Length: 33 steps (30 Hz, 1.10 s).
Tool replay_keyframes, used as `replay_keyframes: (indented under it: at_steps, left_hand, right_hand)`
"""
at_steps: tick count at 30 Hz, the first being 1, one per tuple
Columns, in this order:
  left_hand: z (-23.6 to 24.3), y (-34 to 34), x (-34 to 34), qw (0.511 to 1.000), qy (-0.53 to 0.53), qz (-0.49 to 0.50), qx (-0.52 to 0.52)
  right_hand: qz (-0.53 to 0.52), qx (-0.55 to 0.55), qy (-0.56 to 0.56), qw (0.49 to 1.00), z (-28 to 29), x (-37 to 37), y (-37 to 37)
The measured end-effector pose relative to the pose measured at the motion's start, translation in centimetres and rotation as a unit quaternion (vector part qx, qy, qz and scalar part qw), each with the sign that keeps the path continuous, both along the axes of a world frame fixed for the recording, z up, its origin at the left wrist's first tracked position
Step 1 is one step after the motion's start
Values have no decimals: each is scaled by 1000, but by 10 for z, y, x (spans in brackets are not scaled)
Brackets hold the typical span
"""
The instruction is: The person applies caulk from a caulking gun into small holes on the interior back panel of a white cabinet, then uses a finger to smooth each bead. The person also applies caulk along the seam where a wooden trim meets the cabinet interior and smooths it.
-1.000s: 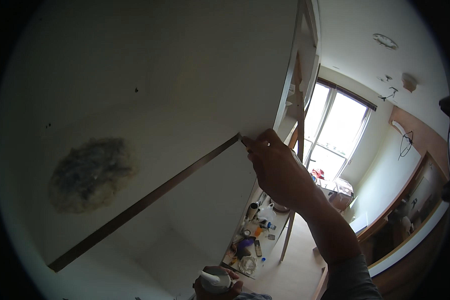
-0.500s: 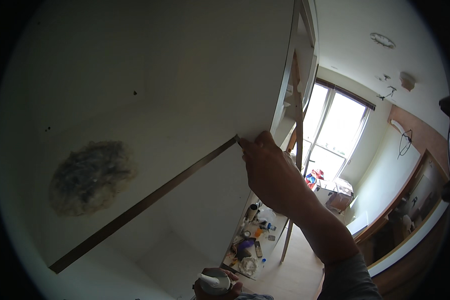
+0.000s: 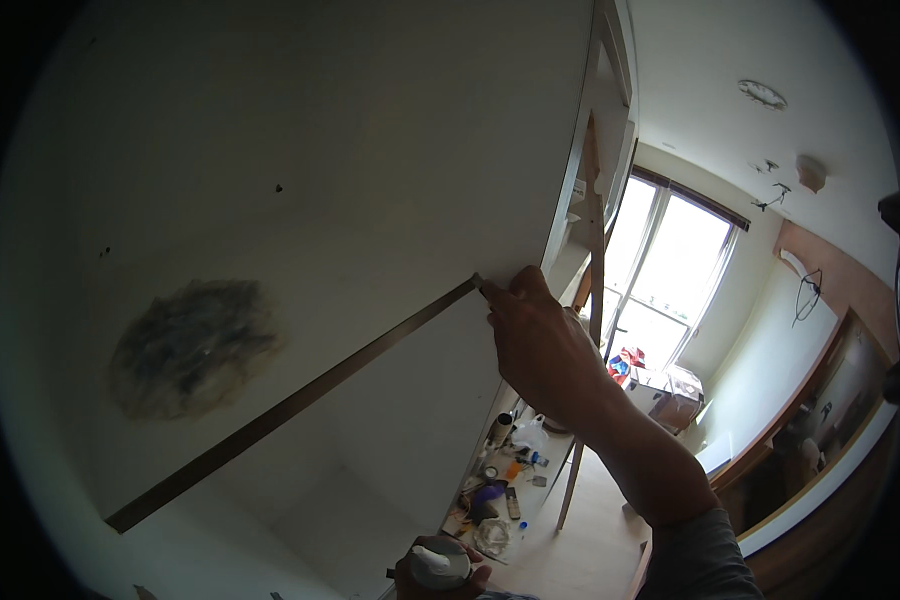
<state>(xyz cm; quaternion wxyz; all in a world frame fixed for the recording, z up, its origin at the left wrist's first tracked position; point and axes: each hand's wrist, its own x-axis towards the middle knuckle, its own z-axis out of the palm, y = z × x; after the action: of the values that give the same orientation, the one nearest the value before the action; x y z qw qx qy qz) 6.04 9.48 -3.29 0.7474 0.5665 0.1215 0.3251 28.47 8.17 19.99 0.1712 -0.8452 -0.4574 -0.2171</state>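
Observation:
A long, narrow brown strip (image 3: 295,400) runs slantwise along the front edge of a pale panel inside a white cabinet. At the strip's upper right end is my right hand (image 3: 550,345), fingers pinched together. Something small and dark shows at its fingertips, too little of it to name. Low in the view, my left hand (image 3: 477,577) is wrapped round a pale bottle with a white nozzle (image 3: 432,560). The bottle's body is mostly hidden by the fingers and the picture's lower edge.
A dark, smeared patch (image 3: 195,350) marks the cabinet's inner surface. Beyond the cabinet edge, a surface holds clutter: a plastic bag (image 3: 530,434), a tape roll (image 3: 490,473) and several small items. A wooden strip (image 3: 597,260) stands upright near the bright window (image 3: 675,265).
The view has shifted slightly. My right hand stays pinched at the strip's end. My left hand, with the bottle, sits slightly farther right in the picture.

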Motion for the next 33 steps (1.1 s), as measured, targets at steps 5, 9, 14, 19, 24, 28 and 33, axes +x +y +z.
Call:
replay_keyframes:
  at_steps: [5,9,14,19,24,28,33]
  left_hand:
    - [-8,-5,1,1000,-3,26,6]
    - [-5,-7,-1,1000,12,20,-4]
    - [2,-5,0,999,24,26,25]
    - [7,-4,2,999,3,24,21]
    - [11,-2,1,1000,14,-5,-4]
    - [14,-1,2,1000,4,-5,13]
    - [14,-2,3,999,-2,-28,-22]
  right_hand:
    - [-18,-6,-1,1000,0,-3,1]
    - [-17,7,-19,1000,3,0,-5]
    - [58,77,29,995,8,6,-19]
    - [77,49,69,993,3,6,-14]
    - [38,33,80,995,6,2,-14]
    - [37,27,85,995,10,4,-14]
    - [43,19,54,997,8,8,-7]
